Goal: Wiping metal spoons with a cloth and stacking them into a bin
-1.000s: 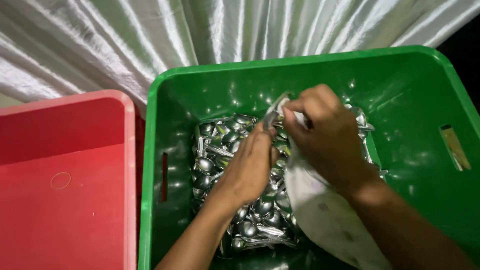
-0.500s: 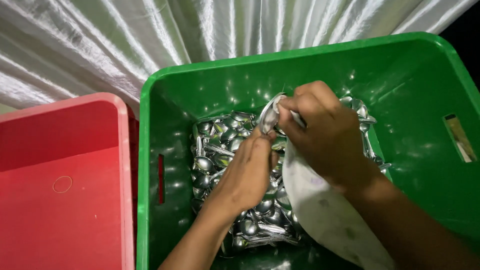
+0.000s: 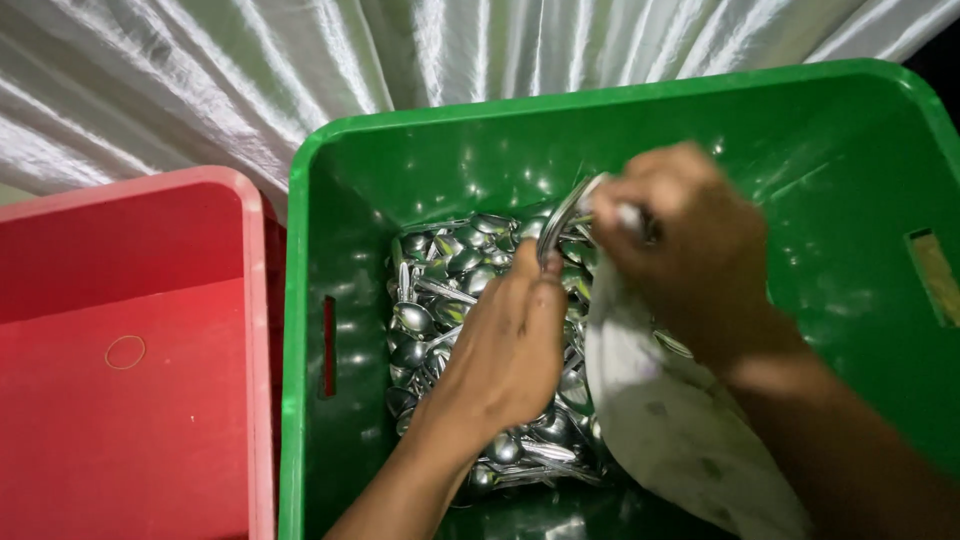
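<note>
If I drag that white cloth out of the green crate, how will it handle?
Probably floppy: the white cloth drapes in folds from the right hand over the spoons. Likely light for its size. It may snag and shift loose spoons, since it lies on the pile beside the left hand in the green crate.

Two crates side by side

My green crate (image 3: 330, 300) holds a heap of spoons (image 3: 440, 300) on its floor; the red crate (image 3: 130, 350) touches its left edge.

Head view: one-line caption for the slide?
Over a green crate of metal spoons, the right hand grips a white cloth around cutlery while the left hand steadies it, beside a red crate.
</note>
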